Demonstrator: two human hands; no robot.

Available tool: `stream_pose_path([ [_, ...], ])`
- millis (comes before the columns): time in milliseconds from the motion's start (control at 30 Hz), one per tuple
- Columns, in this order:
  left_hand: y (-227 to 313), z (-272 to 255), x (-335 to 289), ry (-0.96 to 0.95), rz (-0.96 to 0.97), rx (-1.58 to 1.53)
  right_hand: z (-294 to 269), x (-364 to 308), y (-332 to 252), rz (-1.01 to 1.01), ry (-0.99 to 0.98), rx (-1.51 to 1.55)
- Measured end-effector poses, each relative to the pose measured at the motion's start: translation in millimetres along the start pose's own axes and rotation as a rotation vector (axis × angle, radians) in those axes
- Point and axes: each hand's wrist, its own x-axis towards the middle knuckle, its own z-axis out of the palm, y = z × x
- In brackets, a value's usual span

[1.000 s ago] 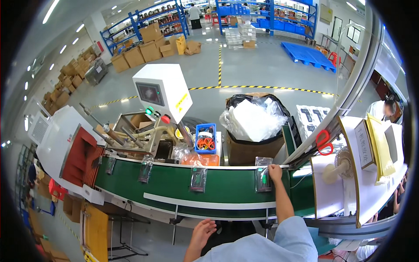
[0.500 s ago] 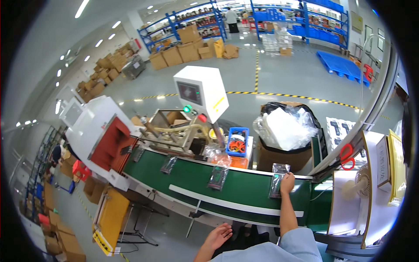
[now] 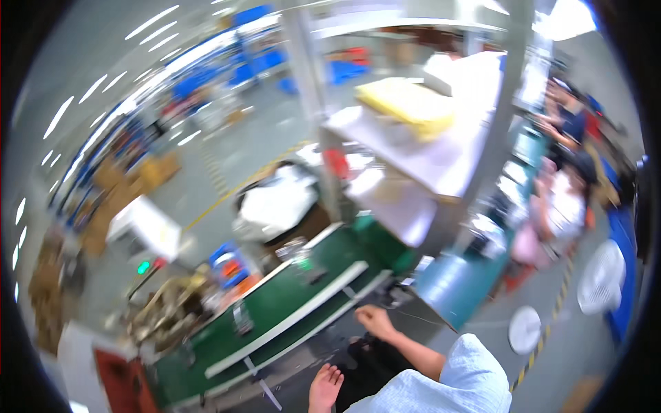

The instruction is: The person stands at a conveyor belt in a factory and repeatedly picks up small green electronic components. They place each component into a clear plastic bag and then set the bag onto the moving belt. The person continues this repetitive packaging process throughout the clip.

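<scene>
My left hand hangs low before my body, palm turned inward and fingers loosely stretched, with nothing in it. Beside the near edge of the green conveyor belt is my right hand, its fingers curled in; I see nothing in them, though motion blurs the view. A clear plastic bag with a dark item inside lies on the belt beyond that hand, not touching it. Farther left on the belt is another bagged item, also blurred.
A white guide rail runs along the belt. Behind it stand a blue bin and a carton filled with white plastic. To the right, a metal post and a teal worktable stand close; people sit beyond, near white fans.
The view has swung to the right and blurred. My right hand has let go of the bagged item and drawn back off the belt toward me. The left hand stays low.
</scene>
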Motion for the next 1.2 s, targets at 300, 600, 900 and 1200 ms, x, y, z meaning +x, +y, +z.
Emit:
stream_pose_path([
  [300,-113.6,76.9,39.2,-0.187,-0.501,0.359,-181.5,-147.4,14.4,0.227,0.275,-0.005],
  [600,-237.6,188.1,140.7,-0.21,-0.588,0.549,-414.7,-16.7,80.7,0.099,0.665,-0.121],
  [900,-439.6,278.8,412.8,-0.125,-0.319,0.585,-532.4,159.6,284.4,0.529,-0.121,0.125],
  [1200,-449.3,264.9,423.7,-0.058,-0.269,0.363,-465.2,123.6,252.8,0.753,-0.568,0.584],
])
